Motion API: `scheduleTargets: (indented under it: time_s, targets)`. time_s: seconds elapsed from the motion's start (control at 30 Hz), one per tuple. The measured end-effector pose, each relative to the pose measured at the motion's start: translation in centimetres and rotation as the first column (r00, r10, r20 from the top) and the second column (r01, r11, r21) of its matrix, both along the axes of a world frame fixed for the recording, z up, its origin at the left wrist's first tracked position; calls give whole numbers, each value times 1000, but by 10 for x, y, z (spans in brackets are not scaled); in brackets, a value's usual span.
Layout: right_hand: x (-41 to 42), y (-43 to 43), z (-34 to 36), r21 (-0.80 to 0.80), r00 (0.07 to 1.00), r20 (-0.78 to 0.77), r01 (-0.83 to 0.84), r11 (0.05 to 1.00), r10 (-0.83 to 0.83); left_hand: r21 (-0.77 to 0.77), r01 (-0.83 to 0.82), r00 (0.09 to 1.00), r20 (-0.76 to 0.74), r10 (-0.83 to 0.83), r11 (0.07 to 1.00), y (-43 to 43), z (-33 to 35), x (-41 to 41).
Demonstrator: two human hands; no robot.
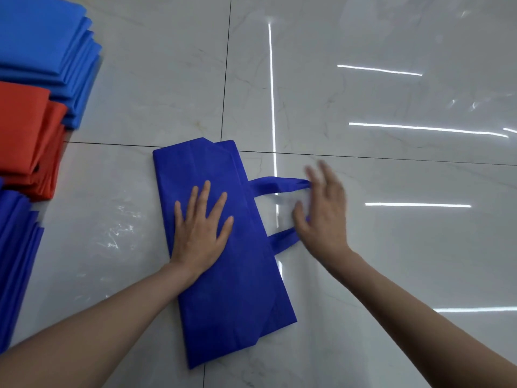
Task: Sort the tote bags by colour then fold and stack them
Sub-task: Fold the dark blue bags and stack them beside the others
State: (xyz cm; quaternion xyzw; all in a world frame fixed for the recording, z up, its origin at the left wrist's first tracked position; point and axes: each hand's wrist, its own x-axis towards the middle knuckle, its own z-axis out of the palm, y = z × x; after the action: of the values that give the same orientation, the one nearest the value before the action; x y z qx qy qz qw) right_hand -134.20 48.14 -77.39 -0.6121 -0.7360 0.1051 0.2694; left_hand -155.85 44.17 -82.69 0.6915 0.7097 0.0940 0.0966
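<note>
Dark blue tote bag (237, 289): at centre of view, flat on the glossy pale tiled floor (391, 247), folded into a long narrow strip running near to far, far end angled slightly left. Folded layers visible along the right long edge and at both short ends.

Handle loop (277, 184): projecting from the right long edge of the strip, both straps lying out to the right on the floor.

Left hand (200, 233): palm down on the middle of the strip, fingers straight and spread, pressing the fabric flat. Nothing pinched or gripped.

Right hand (321, 214): motion-blurred, over the outer end of the handle loop, fingers extended and spread, thumb apart. No curl around the straps visible. Contact with the straps not determinable owing to blur.

Along the left edge of view, well apart from the strip:
- far: light blue stack (42, 51) of folded bags, edges stepped
- middle: orange-red stack (25, 141), just beside the light blue one
- near: dark blue stack (16, 247), partly cut off by the frame edge
</note>
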Motion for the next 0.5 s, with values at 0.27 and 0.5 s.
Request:
scheduleTargets:
  time_s: [0.27, 0.5]
  targets:
    - [-56, 1, -50, -515, 786, 339, -305, 801, 517, -184, -156, 987, -73, 145, 970, 22, -19, -36]
    - [-52, -2, -60, -514, 822, 267, -320, 796, 503, -180, -11, 993, -114, -10, 984, 17, -26, -36]
